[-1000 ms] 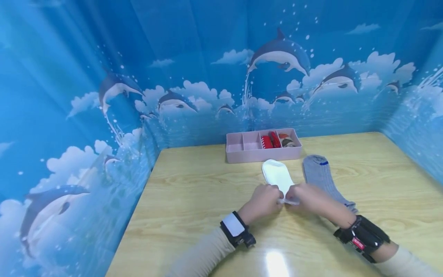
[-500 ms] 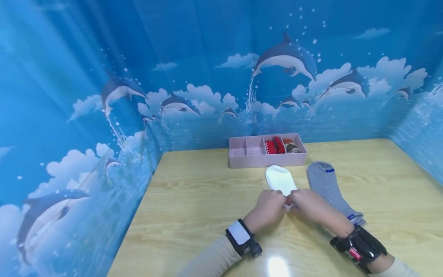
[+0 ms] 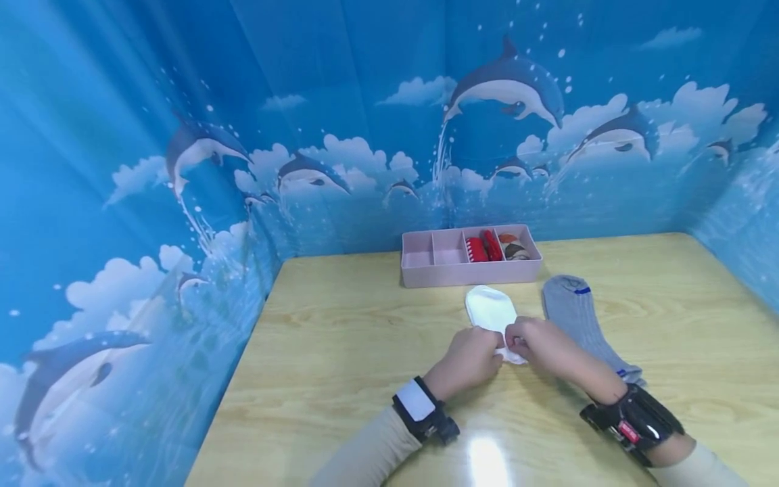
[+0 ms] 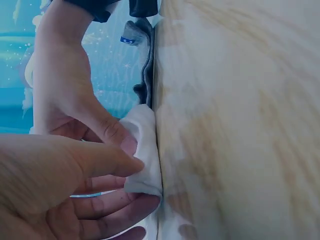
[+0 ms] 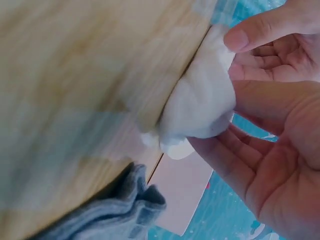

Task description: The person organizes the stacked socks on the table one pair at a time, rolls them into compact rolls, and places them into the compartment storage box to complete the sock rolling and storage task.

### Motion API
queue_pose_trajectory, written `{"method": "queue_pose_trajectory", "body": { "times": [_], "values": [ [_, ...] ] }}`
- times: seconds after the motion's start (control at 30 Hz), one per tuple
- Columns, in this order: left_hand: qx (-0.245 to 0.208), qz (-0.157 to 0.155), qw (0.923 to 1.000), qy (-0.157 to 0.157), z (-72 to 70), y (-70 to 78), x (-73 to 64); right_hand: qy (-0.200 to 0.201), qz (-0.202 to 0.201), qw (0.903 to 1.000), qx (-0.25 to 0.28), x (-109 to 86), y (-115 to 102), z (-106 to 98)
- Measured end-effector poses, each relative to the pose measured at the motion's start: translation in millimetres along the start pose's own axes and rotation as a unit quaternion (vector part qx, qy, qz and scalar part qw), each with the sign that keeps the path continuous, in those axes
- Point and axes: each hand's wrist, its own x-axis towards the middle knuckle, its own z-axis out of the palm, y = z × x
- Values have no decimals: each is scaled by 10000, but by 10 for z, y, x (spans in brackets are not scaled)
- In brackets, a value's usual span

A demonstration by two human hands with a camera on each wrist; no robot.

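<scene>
A white sock (image 3: 489, 306) lies flat on the table, its far end toward the box. At its near end the cloth is folded over, and both hands work there side by side. My left hand (image 3: 470, 360) pinches the left edge; in the left wrist view its thumb lies over the white cloth (image 4: 145, 150) with fingers beneath. My right hand (image 3: 541, 346) pinches the right side, thumb and fingers around the bunched cloth (image 5: 202, 95) in the right wrist view. A grey sock (image 3: 575, 314) with blue marks lies beside the right hand, partly behind that forearm.
A pink divided box (image 3: 465, 274) stands behind the white sock. Red items (image 3: 483, 247) fill one compartment, and rolled brownish cloth (image 3: 514, 249) sits in the rightmost one. A dolphin-print curtain (image 3: 341, 169) rises along the table's back and sides.
The hands came together at the white sock's near end, then moved slightly apart. The near end now looks wider and flatter between them. The grey sock and box stay put.
</scene>
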Motion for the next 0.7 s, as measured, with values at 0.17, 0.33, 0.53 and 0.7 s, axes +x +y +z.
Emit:
{"method": "queue_pose_trajectory", "body": {
  "times": [0.17, 0.33, 0.53, 0.7],
  "values": [
    [-363, -178, 9989, -230, -62, -27, 6, -210, -117, 9997, 29, -7, -19, -42],
    [-699, -480, 9952, -493, -110, -71, -5, -686, -94, 9976, 85, -21, -69, -52],
    [-626, -741, 9926, -734, -144, -67, -6, -443, -393, 9982, -82, -31, -81, -6],
    [-245, -803, 9954, -465, -134, -53, -3, -365, -405, 9985, -91, -18, -82, 18]
  ]
}}
